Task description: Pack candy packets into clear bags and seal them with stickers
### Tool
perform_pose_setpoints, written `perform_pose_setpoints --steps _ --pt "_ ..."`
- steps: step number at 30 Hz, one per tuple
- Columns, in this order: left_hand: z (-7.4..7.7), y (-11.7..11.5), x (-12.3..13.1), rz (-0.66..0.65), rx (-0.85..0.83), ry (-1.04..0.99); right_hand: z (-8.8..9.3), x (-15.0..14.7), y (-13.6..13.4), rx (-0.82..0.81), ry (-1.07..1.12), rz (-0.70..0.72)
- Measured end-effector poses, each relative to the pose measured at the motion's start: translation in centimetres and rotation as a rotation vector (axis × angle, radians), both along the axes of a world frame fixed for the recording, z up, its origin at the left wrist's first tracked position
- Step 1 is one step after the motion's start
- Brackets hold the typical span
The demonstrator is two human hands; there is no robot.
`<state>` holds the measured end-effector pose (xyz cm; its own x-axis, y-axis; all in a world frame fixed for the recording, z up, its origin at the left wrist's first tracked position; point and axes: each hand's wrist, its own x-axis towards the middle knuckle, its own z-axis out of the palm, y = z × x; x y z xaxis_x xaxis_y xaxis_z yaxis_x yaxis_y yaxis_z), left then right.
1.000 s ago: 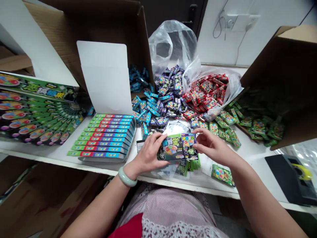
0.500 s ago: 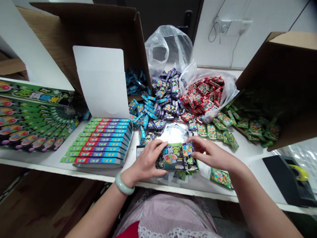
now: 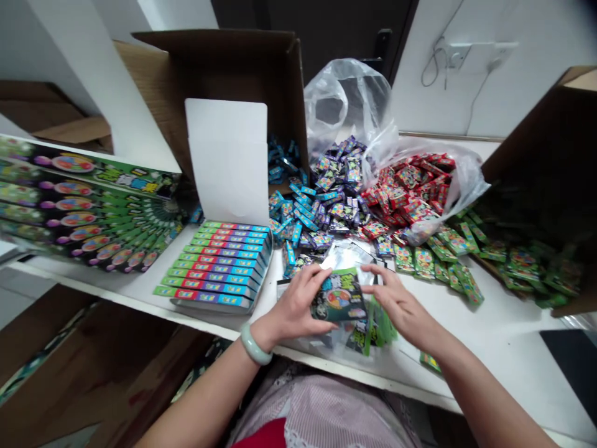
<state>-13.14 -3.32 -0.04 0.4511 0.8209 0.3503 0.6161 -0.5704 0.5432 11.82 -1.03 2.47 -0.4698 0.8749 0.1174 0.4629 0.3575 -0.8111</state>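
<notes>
My left hand [image 3: 298, 305] grips a small dark-green candy box [image 3: 339, 297] by its left side, just above the table's near edge. Fingers of my right hand [image 3: 401, 308] press on the box's right end. A pale jade bangle [image 3: 254, 346] circles my left wrist. Under the hands lie clear plastic sleeves and a few flat green packets [image 3: 380, 326]. An open display carton [image 3: 219, 264] to the left holds rows of striped packs under its raised white lid.
Heaps of small packets lie behind: blue [image 3: 291, 208], purple [image 3: 338, 180], red [image 3: 405, 186] in a clear bag, green [image 3: 448, 249] spilling from a brown carton [image 3: 541, 162]. A fan of flat green boxes [image 3: 88, 211] fills the left. A cardboard box [image 3: 224, 93] stands behind.
The small purple packet my right hand held against the box's end is no longer visible, and those fingers now press the box's right end. The camera has swung, shifting everything right.
</notes>
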Motion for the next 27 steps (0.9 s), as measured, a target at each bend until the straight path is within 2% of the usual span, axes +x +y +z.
perform_pose_setpoints --steps 2,4,7,12,14,16,18,21,27 --pt "0.0 -0.1 -0.1 -0.01 -0.008 -0.025 0.0 -0.2 0.6 -0.007 0.002 0.022" --pt "0.0 -0.3 -0.5 0.042 -0.041 -0.061 0.3 -0.5 2.0 0.012 0.077 -0.067" --pt "0.2 -0.6 -1.4 0.091 -0.072 -0.141 0.5 -2.5 6.0 0.078 0.182 -0.193" --pt "1.0 -1.3 -1.9 0.1 -0.008 -0.23 -0.8 -11.1 12.9 0.063 0.009 -0.079" --pt "1.2 -1.6 -2.0 0.124 0.015 -0.233 -1.6 -14.3 14.6 0.062 -0.006 -0.092" --pt "1.2 -1.8 -2.3 0.135 0.023 -0.222 -2.2 -15.9 15.6 0.049 0.007 -0.132" --pt "1.2 -1.8 -2.9 0.145 0.018 -0.206 -2.5 -15.8 16.2 0.017 0.046 -0.182" --pt "0.9 -1.7 -3.7 0.16 0.002 -0.203 -2.7 -13.1 15.9 -0.079 0.14 -0.243" --pt "0.4 -0.9 -4.1 0.151 -0.016 -0.171 -1.9 -5.6 11.1 -0.281 0.337 -0.249"
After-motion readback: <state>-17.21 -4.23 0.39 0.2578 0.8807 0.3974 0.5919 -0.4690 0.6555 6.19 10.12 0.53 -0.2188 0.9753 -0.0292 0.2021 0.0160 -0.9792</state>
